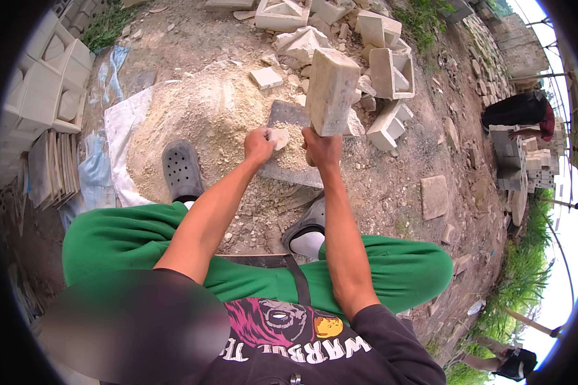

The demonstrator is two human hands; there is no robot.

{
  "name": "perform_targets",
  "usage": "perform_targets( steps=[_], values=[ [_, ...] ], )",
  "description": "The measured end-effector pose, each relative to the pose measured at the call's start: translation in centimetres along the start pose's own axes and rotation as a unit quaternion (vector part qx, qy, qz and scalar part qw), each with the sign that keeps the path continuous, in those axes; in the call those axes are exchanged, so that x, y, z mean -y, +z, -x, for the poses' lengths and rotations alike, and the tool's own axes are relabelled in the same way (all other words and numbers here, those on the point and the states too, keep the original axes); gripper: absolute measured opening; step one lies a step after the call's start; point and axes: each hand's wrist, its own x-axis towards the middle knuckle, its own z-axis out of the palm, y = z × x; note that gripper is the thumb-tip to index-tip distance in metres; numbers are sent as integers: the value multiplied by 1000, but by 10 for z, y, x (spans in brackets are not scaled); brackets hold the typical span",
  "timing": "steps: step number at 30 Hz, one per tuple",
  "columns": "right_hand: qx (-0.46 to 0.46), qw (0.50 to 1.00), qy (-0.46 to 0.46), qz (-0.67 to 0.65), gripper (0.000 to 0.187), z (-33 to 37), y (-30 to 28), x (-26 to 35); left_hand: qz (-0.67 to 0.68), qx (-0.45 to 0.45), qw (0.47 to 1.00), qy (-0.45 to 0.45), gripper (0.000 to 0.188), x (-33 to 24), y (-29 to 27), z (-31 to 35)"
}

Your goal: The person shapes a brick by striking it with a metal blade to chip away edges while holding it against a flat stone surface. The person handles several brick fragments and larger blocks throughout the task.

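Two bare hands at work over a dark slab (286, 113), seen from the wearer's head. The left hand (259, 146) has a small pale stone (279, 138) in its grip, thumb and fingers closed on it; the stone projects from the right side of the fingertips, toward the right hand (323, 147), and lies above the middle of the slab, between the slab's far and near edges. Whether it touches the slab cannot be told. The right grip is wrapped round the handle of a mallet (332, 90), whose blocky head rises just beyond the knuckles, apart from the stone; most of the handle is hidden.

Pale chips cover much of the slab. To its left, a heap of crumbled rubble (196, 115) lies on a white sheet (123, 131), which shows along the heap's left edge. The left shoe (181, 165) stands at the heap's near edge; the right shoe (307, 223) is near the slab's near edge. Beyond the slab's far right corner lie pale hollow blocks (390, 72).
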Motion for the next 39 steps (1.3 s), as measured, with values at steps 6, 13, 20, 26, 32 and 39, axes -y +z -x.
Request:
perform_targets(
  steps=[6,13,20,26,32,39],
  values=[
    [47,977,173,-115,29,53,48,-87,-2,26,1000,-14,36,-16,-3,3],
    [28,990,130,-55,27,20,12,-37,-42,35,998,25,38,-8,-5,-4],
    [13,991,-25,-134,24,4,11,-3,-6,34,999,16,41,3,-5,-6],
    [11,986,119,-117,17,33,39,-88,9,19,999,31,39,1,3,-5],
    [8,984,137,-115,10,5,-3,-12,-17,12,1000,11,34,4,3,-7],
    [-100,965,-235,56,11,3,20,-54,2,26,1000,-17,24,-7,4,-1]
  ],
)
